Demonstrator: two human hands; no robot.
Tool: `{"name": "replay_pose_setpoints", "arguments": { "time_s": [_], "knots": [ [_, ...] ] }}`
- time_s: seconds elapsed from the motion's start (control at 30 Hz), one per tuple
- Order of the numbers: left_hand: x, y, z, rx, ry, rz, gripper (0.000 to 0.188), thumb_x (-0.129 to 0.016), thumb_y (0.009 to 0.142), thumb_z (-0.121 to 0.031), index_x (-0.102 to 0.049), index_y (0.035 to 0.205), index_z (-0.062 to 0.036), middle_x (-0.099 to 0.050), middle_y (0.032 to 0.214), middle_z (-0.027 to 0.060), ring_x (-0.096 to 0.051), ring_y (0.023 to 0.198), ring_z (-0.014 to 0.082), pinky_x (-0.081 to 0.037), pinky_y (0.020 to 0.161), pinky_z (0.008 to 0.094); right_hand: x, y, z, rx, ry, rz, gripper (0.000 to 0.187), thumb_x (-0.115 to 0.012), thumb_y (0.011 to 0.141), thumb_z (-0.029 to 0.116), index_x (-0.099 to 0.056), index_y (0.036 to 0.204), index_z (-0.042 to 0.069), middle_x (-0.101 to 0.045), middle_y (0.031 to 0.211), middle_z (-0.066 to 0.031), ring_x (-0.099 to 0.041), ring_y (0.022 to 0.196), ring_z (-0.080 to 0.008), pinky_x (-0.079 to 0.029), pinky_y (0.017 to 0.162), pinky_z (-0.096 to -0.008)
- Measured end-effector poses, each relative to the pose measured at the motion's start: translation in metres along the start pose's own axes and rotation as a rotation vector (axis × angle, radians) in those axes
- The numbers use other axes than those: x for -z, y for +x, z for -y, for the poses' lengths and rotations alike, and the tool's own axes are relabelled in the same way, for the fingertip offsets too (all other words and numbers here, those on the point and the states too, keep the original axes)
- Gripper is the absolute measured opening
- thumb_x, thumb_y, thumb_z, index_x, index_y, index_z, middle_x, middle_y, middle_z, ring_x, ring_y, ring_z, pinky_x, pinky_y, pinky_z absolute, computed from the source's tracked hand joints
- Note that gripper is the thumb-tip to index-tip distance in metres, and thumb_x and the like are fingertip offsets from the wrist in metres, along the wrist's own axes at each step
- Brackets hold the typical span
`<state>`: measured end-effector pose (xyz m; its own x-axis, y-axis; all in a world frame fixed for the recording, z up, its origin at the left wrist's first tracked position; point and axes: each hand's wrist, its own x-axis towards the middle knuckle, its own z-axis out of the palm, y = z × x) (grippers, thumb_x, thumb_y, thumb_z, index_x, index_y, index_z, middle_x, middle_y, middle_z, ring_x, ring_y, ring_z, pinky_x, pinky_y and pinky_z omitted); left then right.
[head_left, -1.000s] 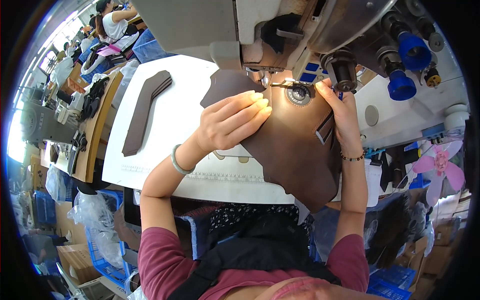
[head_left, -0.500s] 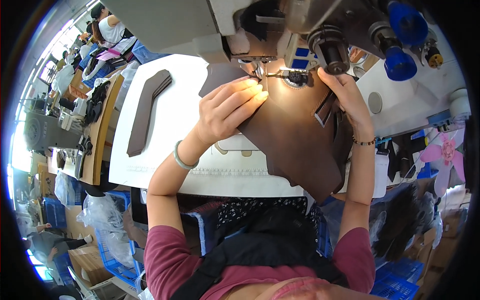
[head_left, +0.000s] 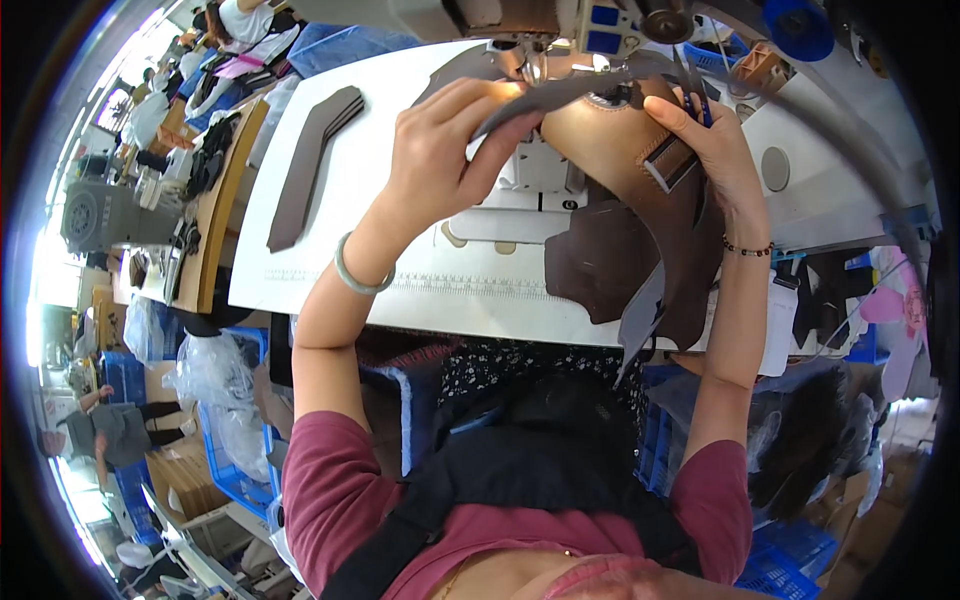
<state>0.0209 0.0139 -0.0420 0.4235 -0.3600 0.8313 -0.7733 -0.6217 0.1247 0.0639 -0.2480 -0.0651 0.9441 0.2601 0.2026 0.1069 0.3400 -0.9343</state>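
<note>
My left hand [head_left: 435, 150] pinches the edge of a brown leather-like piece [head_left: 603, 143], lifting and folding it up in front of the sewing machine's [head_left: 610, 30] needle area. My right hand [head_left: 728, 165] is closed at the piece's right side, near a stitched rectangular opening [head_left: 668, 163]. Between its fingers sit small thread snips [head_left: 691, 100] with blue handles and dark blades. The rest of the piece drapes down over the table's front edge, its grey underside partly showing. My left fingertips are partly hidden by the fold.
Several brown angled strips [head_left: 305, 185] lie stacked on the white table [head_left: 400, 275], left of my hand. A wooden-edged bench [head_left: 225, 200] stands further left. Blue crates [head_left: 225, 440] with plastic bags are below. A pink fan [head_left: 895, 305] is at right. Other people are in the background.
My left hand has lifted the near edge of the leather piece, uncovering the machine's metal plate. Blue-handled snips now show in my right hand. The view has shifted, with the machine higher in it.
</note>
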Motion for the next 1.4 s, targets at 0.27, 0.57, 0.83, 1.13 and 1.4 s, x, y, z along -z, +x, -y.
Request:
{"name": "replay_pose_setpoints", "arguments": {
  "time_s": [0.27, 0.57, 0.83, 1.13, 1.4],
  "knots": [
    [-0.012, -0.015, 0.018, -0.431, 0.124, -0.064, 0.03, -0.064, 0.071, -0.014, -0.064, 0.098, 0.0004, -0.064, 0.097, 0.0124, -0.064, 0.088, 0.0275, -0.054, 0.079, 0.0346, -0.002, 0.004, 0.009, 0.072, -0.538, -0.027, 0.03, -0.071, 0.078, 0.035, -0.065, 0.076, 0.006, -0.057, 0.068, 0.0056, -0.05, 0.06, -0.0006, -0.038, 0.056, -0.0137],
    [-0.026, -0.019, 0.01, -0.456, 0.157, -0.112, 0.028, -0.066, 0.066, -0.011, -0.064, 0.091, 0.0004, -0.065, 0.091, 0.0101, -0.064, 0.084, 0.0248, -0.053, 0.073, 0.0326, -0.006, -0.001, 0.019, 0.012, -0.52, -0.003, 0.034, -0.072, 0.078, 0.036, -0.065, 0.083, 0.003, -0.061, 0.07, 0.0011, -0.056, 0.059, -0.0032, -0.044, 0.055, -0.0168],
    [-0.03, -0.017, 0.011, -0.462, 0.164, -0.157, 0.026, -0.06, 0.065, -0.009, -0.064, 0.089, -0.0003, -0.064, 0.087, 0.0072, -0.063, 0.08, 0.021, -0.049, 0.068, 0.0279, -0.012, -0.001, 0.019, -0.025, -0.514, -0.032, 0.034, -0.071, 0.079, 0.035, -0.064, 0.082, 0.002, -0.06, 0.07, 0.0018, -0.054, 0.06, -0.0029, -0.043, 0.055, -0.0169],
    [-0.022, -0.014, 0.007, -0.463, 0.111, -0.087, 0.026, -0.062, 0.065, -0.011, -0.065, 0.087, 0.0014, -0.065, 0.085, 0.0106, -0.065, 0.077, 0.0232, -0.05, 0.065, 0.0287, -0.013, -0.002, 0.013, 0.083, -0.484, -0.073, 0.023, -0.071, 0.08, 0.025, -0.063, 0.073, 0.004, -0.054, 0.064, 0.007, -0.046, 0.057, -0.0008, -0.034, 0.051, -0.0169],
    [-0.024, -0.014, 0.009, -0.46, 0.12, -0.094, 0.024, -0.061, 0.066, -0.01, -0.065, 0.086, 0.0012, -0.065, 0.085, 0.0099, -0.065, 0.076, 0.0223, -0.049, 0.063, 0.0277, -0.009, 0.003, 0.008, 0.104, -0.487, -0.13, 0.023, -0.072, 0.079, 0.025, -0.06, 0.069, 0.008, -0.05, 0.06, 0.0084, -0.043, 0.052, -0.0002, -0.032, 0.047, -0.0176]
  ]
}}
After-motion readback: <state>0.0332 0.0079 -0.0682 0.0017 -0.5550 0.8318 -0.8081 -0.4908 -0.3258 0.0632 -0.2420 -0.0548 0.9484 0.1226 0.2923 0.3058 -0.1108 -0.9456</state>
